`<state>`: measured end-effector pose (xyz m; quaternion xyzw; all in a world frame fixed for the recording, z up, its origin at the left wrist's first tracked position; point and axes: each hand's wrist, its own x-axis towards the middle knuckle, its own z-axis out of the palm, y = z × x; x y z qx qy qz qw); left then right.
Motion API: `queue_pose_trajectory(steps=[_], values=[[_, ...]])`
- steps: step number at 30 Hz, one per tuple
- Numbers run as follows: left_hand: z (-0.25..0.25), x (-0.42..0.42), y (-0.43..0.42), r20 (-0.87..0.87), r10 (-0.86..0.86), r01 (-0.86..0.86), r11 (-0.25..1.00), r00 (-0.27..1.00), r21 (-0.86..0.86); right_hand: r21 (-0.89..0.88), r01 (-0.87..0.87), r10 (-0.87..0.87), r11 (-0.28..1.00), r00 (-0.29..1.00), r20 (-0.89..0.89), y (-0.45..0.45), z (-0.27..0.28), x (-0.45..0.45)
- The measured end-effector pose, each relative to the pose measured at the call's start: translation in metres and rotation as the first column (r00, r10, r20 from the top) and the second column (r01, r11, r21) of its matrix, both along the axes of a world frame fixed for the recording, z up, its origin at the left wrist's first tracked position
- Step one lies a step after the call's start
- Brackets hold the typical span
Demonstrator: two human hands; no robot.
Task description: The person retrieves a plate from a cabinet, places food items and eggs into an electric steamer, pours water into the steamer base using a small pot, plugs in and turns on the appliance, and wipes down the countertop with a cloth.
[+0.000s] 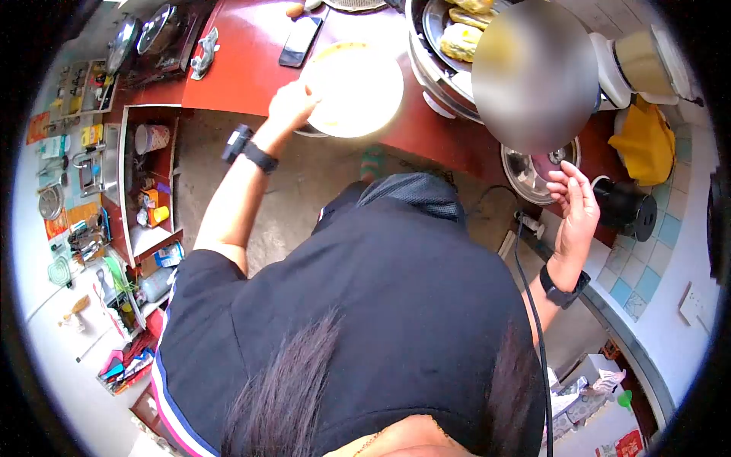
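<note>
My left hand (292, 109) is closed on the near left rim of a round white plate (354, 90), its surface washed out by bright light. Beneath the plate's lower left side a bit of darker rim shows, of what I cannot make out. My right hand (572, 199) is held up with loosely bent, parted fingers and nothing visible in them. Close by it lies a shiny round lid (523, 180) with a knob. A steamer pot (418, 67) at the back holds yellowish folded food pieces (460, 42). A blurred patch hides the pot's right side.
A phone (301, 41) and a crumpled grey cloth or packet (204, 53) lie on the red counter (247, 72). Right of the lid are a black cylindrical container (626, 207) and a yellow cloth (647, 145). A black cable (525, 278) hangs along my right side. Open shelves (152, 190) stand left.
</note>
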<state>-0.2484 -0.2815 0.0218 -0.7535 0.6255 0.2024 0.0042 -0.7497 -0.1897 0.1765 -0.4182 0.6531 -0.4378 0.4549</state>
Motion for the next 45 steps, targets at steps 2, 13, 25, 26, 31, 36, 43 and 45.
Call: queue_pose_trajectory(steps=[2, 13, 25, 26, 31, 36, 43, 45], values=[[-0.06, 0.0, 0.019, 0.119, -0.025, 0.025, 1.0, 0.993, 0.002, 0.006, -0.026, 0.026, 1.0, 1.0, -0.016, -0.006, 0.0, 0.011], [-0.057, -0.046, 0.009, 0.083, 0.133, -0.123, 0.985, 0.988, -0.124, 0.007, -0.067, 0.068, 0.998, 0.996, -0.053, -0.01, 0.004, 0.029], [-0.045, -0.038, -0.004, 0.033, 0.311, -0.292, 0.918, 0.95, -0.267, 0.012, -0.048, 0.048, 0.999, 0.998, -0.039, -0.007, 0.002, 0.009], [-0.04, -0.029, -0.01, 0.114, 0.269, -0.234, 0.939, 0.956, -0.251, 0.004, -0.045, 0.045, 0.999, 0.998, -0.034, -0.007, 0.002, 0.005], [0.133, -0.053, -0.037, -0.354, -0.068, -0.121, 0.865, 0.933, -0.487, -0.023, -0.033, 0.033, 0.999, 0.999, 0.009, -0.007, -0.002, -0.013], [0.21, -0.148, -0.048, -0.167, -0.589, 0.366, 0.674, 0.791, -0.642, -0.032, -0.042, 0.043, 0.999, 0.999, 0.022, -0.008, -0.007, -0.023], [0.179, -0.266, -0.09, 0.067, -0.775, 0.69, 0.516, 0.628, -0.507, -0.048, -0.047, 0.048, 0.998, 0.998, 0.031, 0.001, -0.007, -0.043], [0.194, -0.291, -0.088, 0.006, -0.723, 0.694, 0.661, 0.691, -0.284, -0.041, -0.02, 0.022, 0.999, 0.999, 0.039, 0.005, -0.006, -0.047]])
